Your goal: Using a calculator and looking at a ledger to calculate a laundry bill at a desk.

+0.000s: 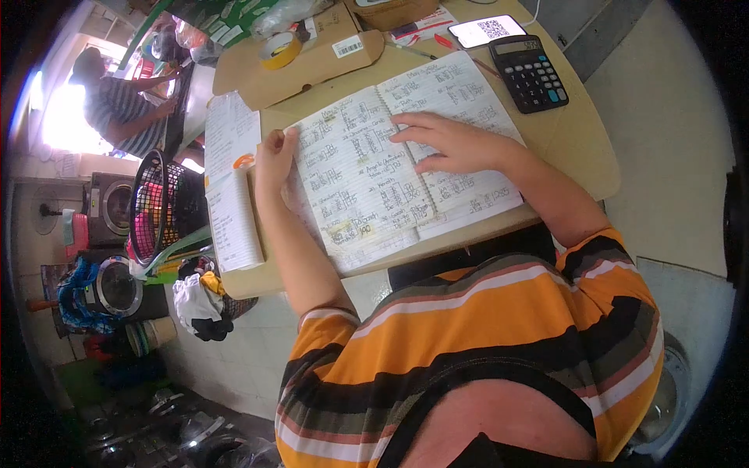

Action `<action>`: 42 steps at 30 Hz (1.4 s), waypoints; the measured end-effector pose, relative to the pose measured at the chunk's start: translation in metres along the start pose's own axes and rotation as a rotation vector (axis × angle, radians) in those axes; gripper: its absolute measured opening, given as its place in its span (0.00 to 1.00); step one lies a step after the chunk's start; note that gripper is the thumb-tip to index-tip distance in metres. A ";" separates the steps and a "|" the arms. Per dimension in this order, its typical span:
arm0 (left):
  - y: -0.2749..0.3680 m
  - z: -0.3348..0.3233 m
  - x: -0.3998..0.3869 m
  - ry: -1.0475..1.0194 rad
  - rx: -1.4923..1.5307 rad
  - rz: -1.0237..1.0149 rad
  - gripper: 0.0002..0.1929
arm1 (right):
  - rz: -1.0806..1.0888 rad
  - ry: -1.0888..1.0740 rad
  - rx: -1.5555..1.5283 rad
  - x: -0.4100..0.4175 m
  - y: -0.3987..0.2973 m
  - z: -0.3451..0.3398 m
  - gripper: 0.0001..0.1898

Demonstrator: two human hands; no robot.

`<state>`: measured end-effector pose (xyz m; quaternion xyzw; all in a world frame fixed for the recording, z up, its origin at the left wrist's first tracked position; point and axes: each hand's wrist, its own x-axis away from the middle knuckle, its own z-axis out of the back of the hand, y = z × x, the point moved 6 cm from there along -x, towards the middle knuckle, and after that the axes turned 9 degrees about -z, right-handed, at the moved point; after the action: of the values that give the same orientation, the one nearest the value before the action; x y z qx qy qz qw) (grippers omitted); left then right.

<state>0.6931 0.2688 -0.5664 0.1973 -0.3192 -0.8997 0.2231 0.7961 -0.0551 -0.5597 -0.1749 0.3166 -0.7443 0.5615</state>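
Note:
An open spiral-bound notebook (363, 193) with handwritten pages lies on the table in front of me. My left hand (276, 157) is at its left edge, the thumb near the upper left corner; whether it grips the pages I cannot tell. My right hand (447, 142) rests over the right page near the spiral, fingers apart, holding nothing. Beyond the notebook's upper right corner are a black calculator (528, 74) and a phone (487, 30) with a lit screen showing a printed-style code. A second notepad (234, 219) with writing lies left of my left forearm.
A flattened cardboard box (298, 64) with a roll of yellow tape (281, 50) lies at the table's far side. A pen (413, 51) is beside it. Left of the table (576, 158) stand a black mesh basket (153, 207), laundry and front-loading machines. Another person (120, 108) stands at upper left.

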 end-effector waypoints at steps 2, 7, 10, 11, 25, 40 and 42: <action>0.012 0.003 0.006 -0.098 -0.072 0.048 0.24 | 0.001 -0.005 -0.010 0.003 0.000 0.001 0.31; -0.011 -0.009 0.003 -0.032 0.005 -0.042 0.21 | 0.026 -0.017 0.008 0.002 -0.003 0.001 0.30; -0.022 -0.015 0.004 0.017 0.129 -0.053 0.19 | 0.002 -0.030 -0.014 0.006 -0.007 0.000 0.30; -0.010 -0.013 0.004 0.032 0.122 -0.037 0.17 | -0.026 -0.034 -0.014 0.008 -0.006 0.002 0.30; 0.014 -0.013 0.000 0.196 0.227 -0.014 0.12 | -0.080 -0.046 -0.026 0.003 -0.007 0.007 0.30; 0.016 -0.028 0.003 0.124 0.416 0.028 0.15 | -0.077 -0.044 -0.014 0.005 -0.005 0.006 0.30; 0.009 -0.034 0.002 0.092 0.601 0.044 0.15 | -0.056 -0.041 0.011 0.005 -0.005 0.006 0.30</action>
<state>0.7113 0.2449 -0.5852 0.2881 -0.5650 -0.7498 0.1883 0.7942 -0.0606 -0.5524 -0.1957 0.2958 -0.7576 0.5479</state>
